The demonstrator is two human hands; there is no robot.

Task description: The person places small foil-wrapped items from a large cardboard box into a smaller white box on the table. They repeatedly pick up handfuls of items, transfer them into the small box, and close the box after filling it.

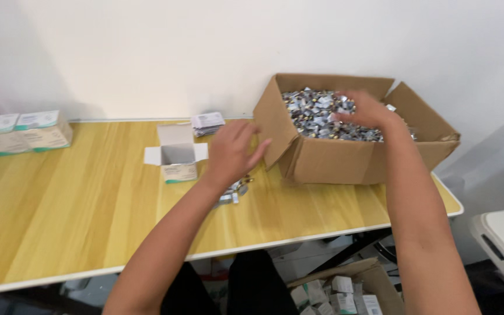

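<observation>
Cardboard box point(345, 157) stands open on the wooden table point(59, 204), against the white wall, and serves as the reference point for all positions below. Its interior is filled with small silver foil packets point(313, 114), heaped loosely. Right hand point(366, 111) is inside the box, over the heap — its fingers are curled down toward the packets, but motion blur prevents confirming whether any are grasped. Left hand point(231, 153) hovers just left of the box's near corner, fingers loosely spread and relaxed, holding nothing visible. Directly beneath that hand, on the table just in front of the box's left corner, lies a small pile of loose packets point(234, 189). Further left of the box stands a small white carton point(177, 160) with its top flaps open. Behind that carton, near the wall, sits a stack of folded leaflets point(207, 123). Well to the left of the box — at the table's far end — stand closed white-and-teal cartons point(21, 132).
</observation>
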